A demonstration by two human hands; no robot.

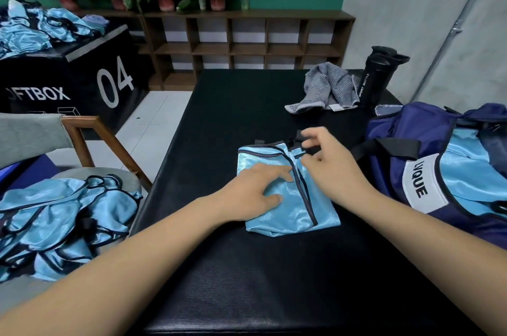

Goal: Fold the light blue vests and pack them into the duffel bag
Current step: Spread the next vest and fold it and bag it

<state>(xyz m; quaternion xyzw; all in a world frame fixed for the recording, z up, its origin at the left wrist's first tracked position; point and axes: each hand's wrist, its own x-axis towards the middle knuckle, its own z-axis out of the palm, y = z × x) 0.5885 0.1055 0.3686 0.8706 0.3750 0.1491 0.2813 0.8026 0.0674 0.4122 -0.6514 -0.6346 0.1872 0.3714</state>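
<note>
We count one folded vest (296,212), centre of the desk (247,280). One duffel bag (411,121) sits just right of it, with light blue fabric showing inside. Two loose vest piles: chair heap (63,215) near left, box heap (35,31) far left. The left hand (255,193) lies flat, fingers straight, pressing the vest. The right hand (332,168) curls at its far edge; blurred, so we cannot tell its grip.

The black mat (247,267) lies bare in front of me and to the left of the folded vest (288,204), so I can sweep there freely. On my right the duffel bag (389,171) sits just beside the vest. Farther back, the grey towel (326,88) and black bottle (375,80) fill the right corner. A chair (90,138) flanks the mat's left edge.
</note>
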